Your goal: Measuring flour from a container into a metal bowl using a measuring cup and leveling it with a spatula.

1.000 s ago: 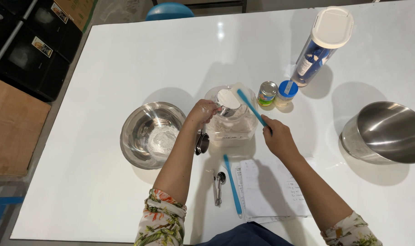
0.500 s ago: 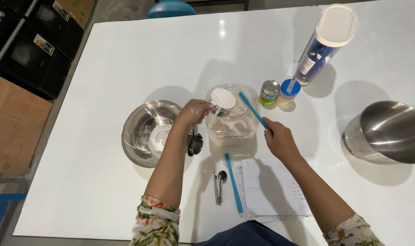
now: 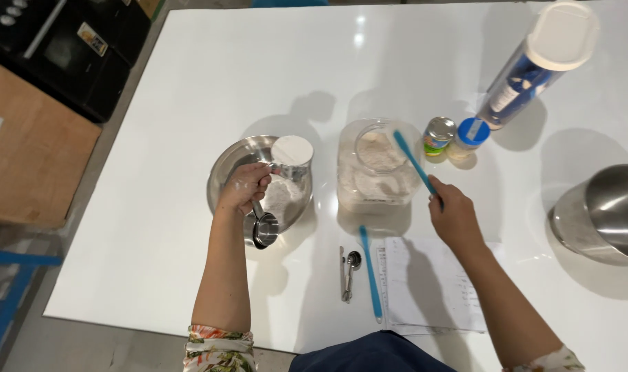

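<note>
Over the steel bowl [image 3: 231, 169] at nine o'clock, the left hand [image 3: 244, 187] is closed on the handle of a measuring cup [image 3: 291, 153] heaped with flour; smaller cups [image 3: 264, 228] dangle below it. At centre stands the clear flour jar [image 3: 376, 169]; at three o'clock of it the right hand [image 3: 455, 217] pinches a blue spatula [image 3: 414, 162] angled across the jar's rim; a paper sheet [image 3: 431, 286] lies at six o'clock.

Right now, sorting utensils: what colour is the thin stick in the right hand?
Blue stick, right hand; head view.

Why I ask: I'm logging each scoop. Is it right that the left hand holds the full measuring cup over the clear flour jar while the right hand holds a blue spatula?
Not quite. In the head view the left hand holds the full measuring cup over the steel bowl, not the clear flour jar. The right hand does hold the blue spatula.
</note>
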